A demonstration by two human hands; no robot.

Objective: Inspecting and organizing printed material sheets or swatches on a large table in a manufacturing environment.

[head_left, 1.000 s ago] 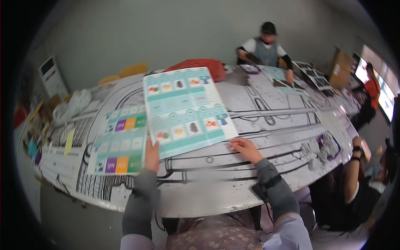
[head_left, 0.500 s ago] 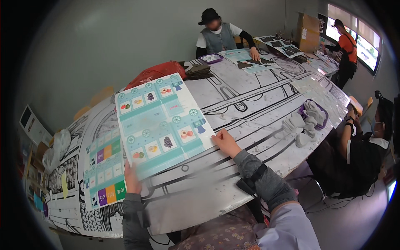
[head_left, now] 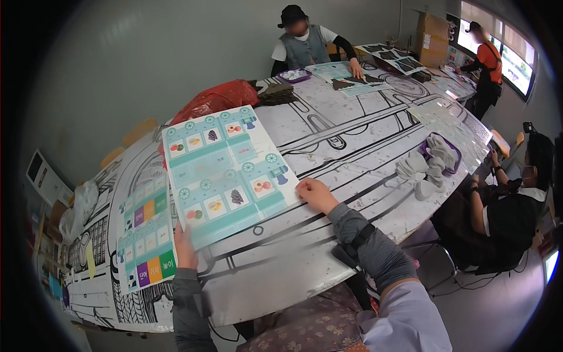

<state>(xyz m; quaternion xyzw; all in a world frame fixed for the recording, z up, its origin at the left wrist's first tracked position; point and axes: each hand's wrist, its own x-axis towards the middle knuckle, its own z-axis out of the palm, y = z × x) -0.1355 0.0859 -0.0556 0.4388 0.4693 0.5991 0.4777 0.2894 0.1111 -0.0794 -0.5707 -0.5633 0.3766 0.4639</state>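
A large printed sheet [head_left: 220, 170], pale with teal train cars and small fruit pictures, is held tilted above the table in front of me. My left hand [head_left: 185, 249] grips it by the lower left corner, thumb along the edge and the other fingers mostly hidden. At the sheet's right edge, my right hand [head_left: 315, 195] is closed, its curled fingertips pinching the border near the lower right corner. Beneath and to the left lies another printed sheet [head_left: 130, 249] with teal train cars and purple, orange and green blocks, partly covered by the held one.
White cloth gloves [head_left: 414, 168] lie beside a purple tray [head_left: 453, 163] on the line-patterned table [head_left: 352, 234]. A red plastic bag [head_left: 214, 101] sits at the far edge, near dark stacked pieces [head_left: 275, 94]. Across the table a person [head_left: 311, 47] handles sheets; another sits at right.
The held sheet and both hands stay almost in place, with only a slight shift of the right fingers at the edge. The view has moved a little.
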